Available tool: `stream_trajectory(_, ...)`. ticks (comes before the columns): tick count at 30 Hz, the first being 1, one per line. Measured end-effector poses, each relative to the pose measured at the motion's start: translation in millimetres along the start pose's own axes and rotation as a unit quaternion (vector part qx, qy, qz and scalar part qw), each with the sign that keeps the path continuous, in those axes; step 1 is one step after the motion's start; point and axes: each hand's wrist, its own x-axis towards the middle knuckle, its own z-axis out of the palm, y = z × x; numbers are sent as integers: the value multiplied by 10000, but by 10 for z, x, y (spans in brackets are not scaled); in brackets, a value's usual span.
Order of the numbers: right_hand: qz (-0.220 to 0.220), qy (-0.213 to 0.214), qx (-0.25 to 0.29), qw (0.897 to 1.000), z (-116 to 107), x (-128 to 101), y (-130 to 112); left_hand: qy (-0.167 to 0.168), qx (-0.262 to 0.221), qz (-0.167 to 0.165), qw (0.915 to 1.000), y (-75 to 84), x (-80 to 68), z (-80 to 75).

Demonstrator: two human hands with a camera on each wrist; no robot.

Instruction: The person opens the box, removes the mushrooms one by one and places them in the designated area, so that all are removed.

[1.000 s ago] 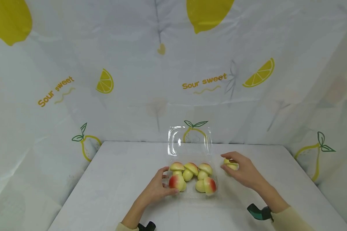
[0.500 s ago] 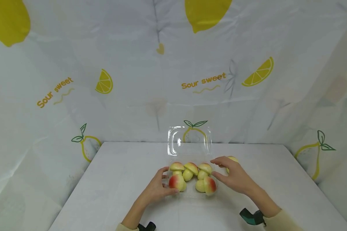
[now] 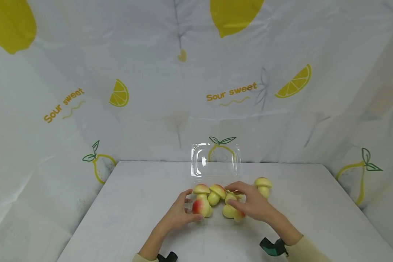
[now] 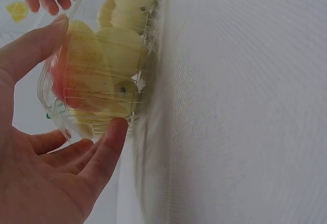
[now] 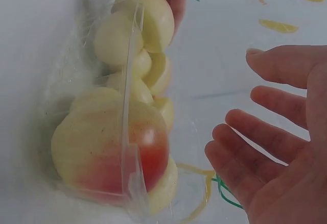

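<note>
A clear plastic clamshell box [image 5: 126, 81] stands with its lid [image 3: 214, 169] raised at the back. In it are several yellow toy mushrooms with reddish caps, one of them a red-capped mushroom [image 3: 201, 207] at the front left. My left hand [image 3: 181, 211] grips the box's left side; in the left wrist view its thumb lies at the rim and its fingers against the wall. Over the right side of the box hovers my right hand [image 3: 253, 203], fingers spread and nothing between them. It partly covers the right-hand mushrooms [image 3: 229, 211] in the head view.
Outside the box, one yellow mushroom [image 3: 263, 186] stands on the white table [image 3: 144, 189], behind and right of my right hand. A lemon-print curtain [image 3: 157, 91] hangs behind the table's far edge.
My right hand has left the loose mushroom on the right and come left, over the box's right side. The left hand stays at the box, and the mushrooms have not moved.
</note>
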Motion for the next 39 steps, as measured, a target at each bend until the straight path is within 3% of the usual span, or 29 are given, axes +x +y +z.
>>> stream_trajectory(10,-96,-423,479,9979,176,150,-54,-95,25,47,9999,5,3,-27)
stream_trajectory(24,3,-920,629,9938,443,271,-36,-265,-42,95,9996,-14,1,-55)
stream_trajectory(39,139,-1414,210,9896,584,329,-13,-282,26,31,9996,-28,2,-67)
